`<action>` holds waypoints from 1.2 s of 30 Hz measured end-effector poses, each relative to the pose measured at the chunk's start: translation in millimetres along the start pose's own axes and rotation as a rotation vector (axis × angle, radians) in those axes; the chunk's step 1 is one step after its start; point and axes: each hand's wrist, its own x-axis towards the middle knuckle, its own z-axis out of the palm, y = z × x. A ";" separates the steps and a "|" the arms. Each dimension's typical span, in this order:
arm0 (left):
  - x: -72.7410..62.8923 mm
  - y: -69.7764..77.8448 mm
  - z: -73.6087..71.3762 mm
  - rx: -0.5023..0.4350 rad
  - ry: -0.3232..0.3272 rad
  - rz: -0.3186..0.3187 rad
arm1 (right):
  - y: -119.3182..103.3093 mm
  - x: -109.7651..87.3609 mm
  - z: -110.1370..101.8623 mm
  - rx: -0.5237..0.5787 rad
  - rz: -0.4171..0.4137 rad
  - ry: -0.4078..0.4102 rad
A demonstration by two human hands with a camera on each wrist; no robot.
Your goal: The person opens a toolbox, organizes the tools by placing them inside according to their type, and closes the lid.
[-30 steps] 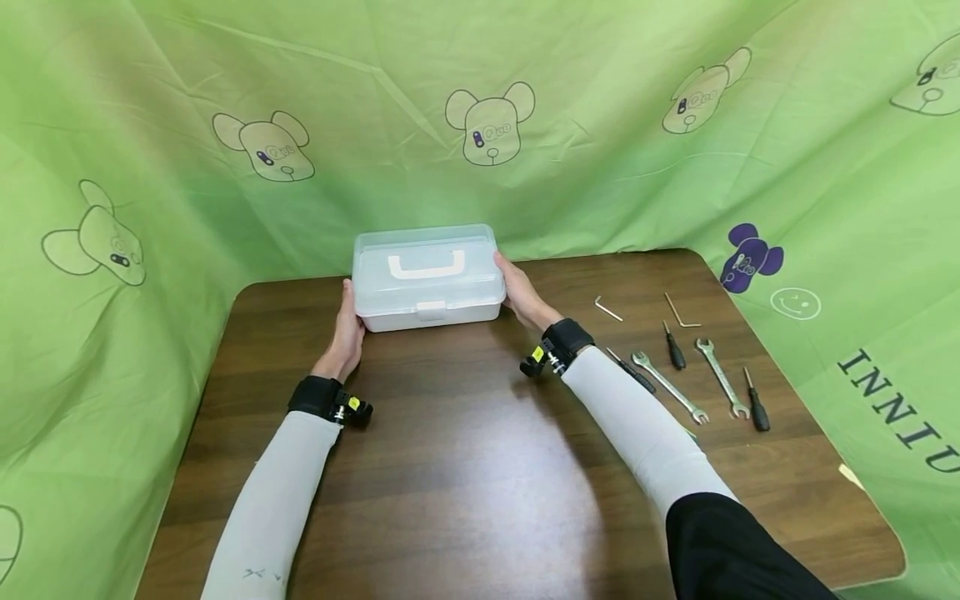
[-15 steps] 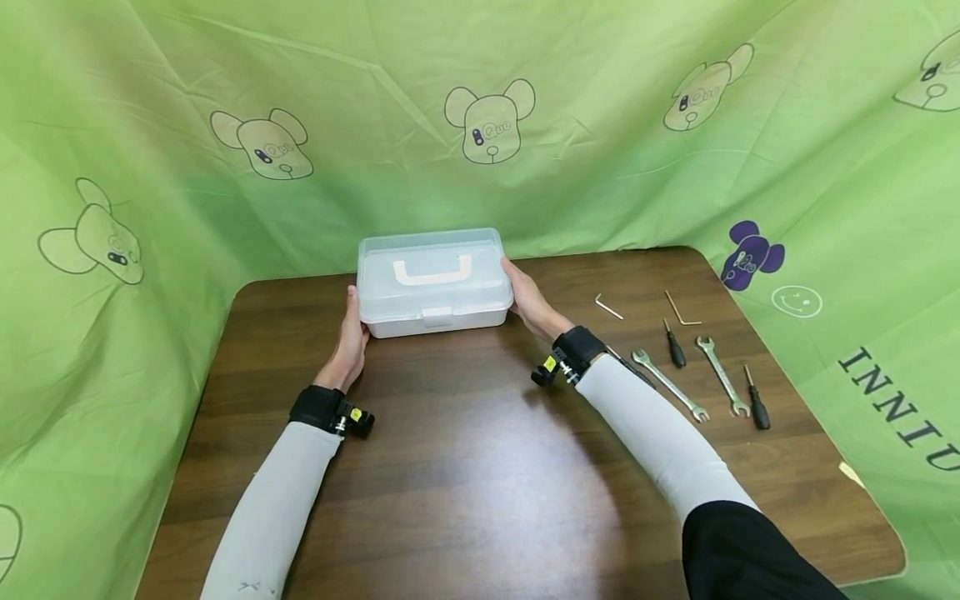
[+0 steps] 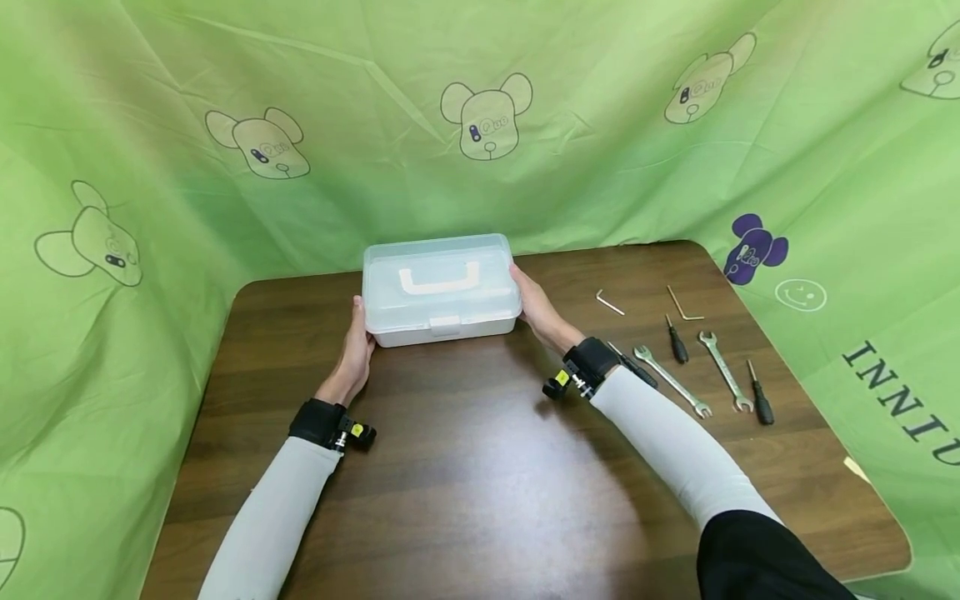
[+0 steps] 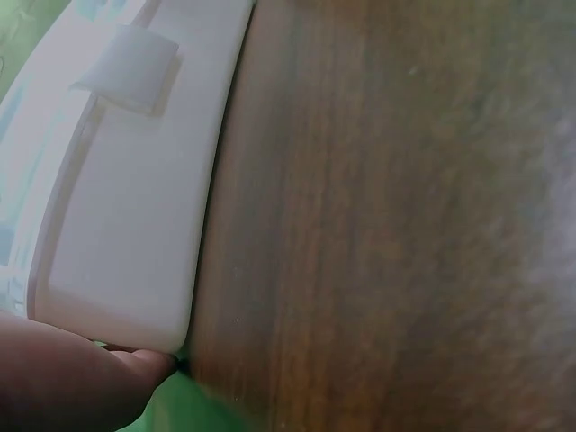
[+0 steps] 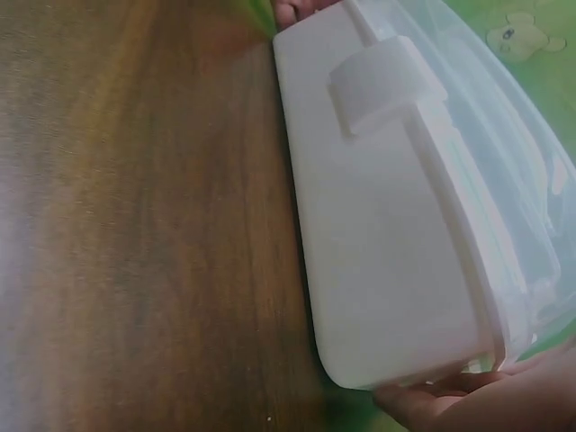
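A storage box with a pale blue translucent lid, white body, folded handle and front latch sits near the table's far edge. Its lid is down. My left hand holds the box's left end, thumb pointing up along the side. At the opposite end, my right hand holds the box the same way. In the left wrist view the box front rests on or just above the wood, with fingers at its lower corner. The right wrist view shows the latch fastened over the front; my right fingers meet the near lower corner.
On the right side of the wooden table lie two wrenches, several black-handled screwdrivers and two hex keys. My right forearm passes close to them. A green cloth hangs behind the table.
Both hands have drawn the box slightly towards me and a little to the right. The tools have stayed where they were; the head view has shifted slightly.
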 end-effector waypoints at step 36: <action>-61.5 -17.2 24.2 0.013 -0.014 0.009 | 11.0 -67.5 -1.5 0.019 0.020 0.051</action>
